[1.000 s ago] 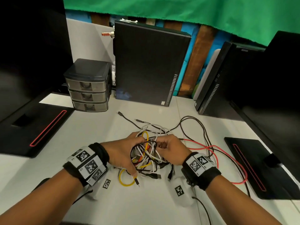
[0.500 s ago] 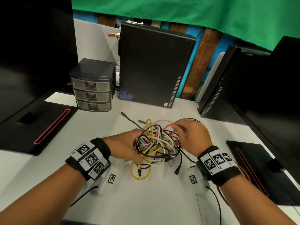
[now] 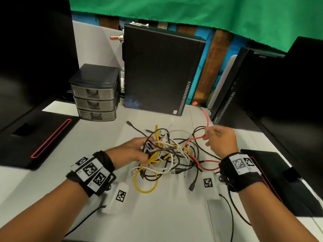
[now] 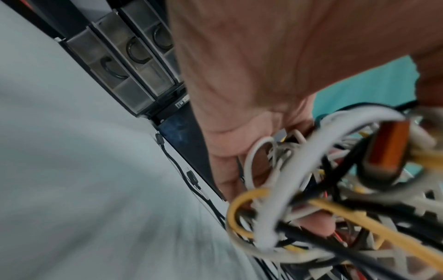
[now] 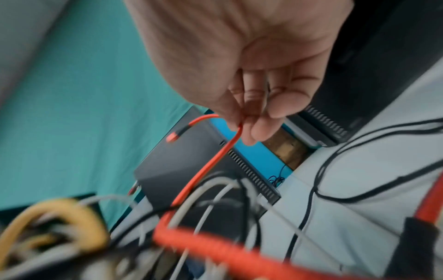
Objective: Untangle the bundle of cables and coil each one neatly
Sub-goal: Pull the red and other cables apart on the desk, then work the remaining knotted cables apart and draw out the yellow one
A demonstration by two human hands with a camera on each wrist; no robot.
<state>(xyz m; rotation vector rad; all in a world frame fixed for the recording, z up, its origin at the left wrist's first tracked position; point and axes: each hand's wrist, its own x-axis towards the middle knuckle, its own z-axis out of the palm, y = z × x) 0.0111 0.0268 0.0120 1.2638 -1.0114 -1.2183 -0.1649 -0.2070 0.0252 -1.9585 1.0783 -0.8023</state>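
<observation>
A tangled bundle of cables (image 3: 167,154), white, black and yellow, lies mid-table. My left hand (image 3: 132,152) grips the bundle's left side, fingers curled into the strands (image 4: 271,170). My right hand (image 3: 220,140) is raised to the right of the bundle and pinches the red cable (image 3: 195,138) between thumb and fingers (image 5: 254,121). The red cable's plug end (image 3: 194,103) sticks out beyond my fingers toward the back. The rest of the red cable (image 5: 215,246) runs down into the bundle. A yellow loop (image 3: 145,182) hangs out at the front.
A small grey drawer unit (image 3: 95,92) stands back left, a black computer case (image 3: 160,70) behind the bundle, another case (image 3: 232,88) at right. Black monitor stands (image 3: 40,135) (image 3: 279,180) flank the white table (image 3: 157,215). A loose black cable (image 3: 134,127) trails toward the back.
My right hand has left the bundle and moved right and up, drawing the red cable's end out. The left hand keeps its grip on the tangle.
</observation>
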